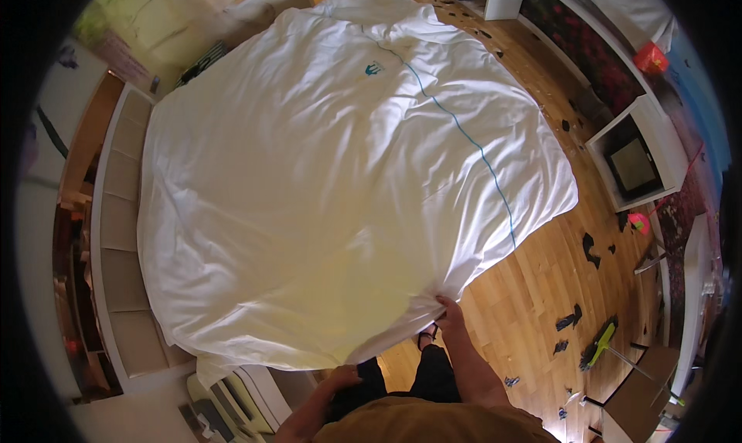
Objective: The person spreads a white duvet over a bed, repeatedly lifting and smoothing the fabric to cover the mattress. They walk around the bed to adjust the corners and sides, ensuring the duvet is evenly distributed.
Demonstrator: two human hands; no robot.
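Observation:
A large white duvet or cover [324,170] lies wrinkled over a bed, with a thin teal line across its right part and a small teal crown-like mark near the top. My right hand [448,311] grips the cover's near edge, pulling a fold up at the lower right corner. At the near edge further left is my left hand [346,374], its fingers against the fabric and partly hidden; its hold on the cloth is not clear.
A padded headboard [123,263] runs along the left. Below it stands a nightstand [255,394]. On the wooden floor [522,304] to the right lie dark scraps, a green broom head [601,344] and a brown chair [640,385]. A white cabinet [640,153] stands at the far right.

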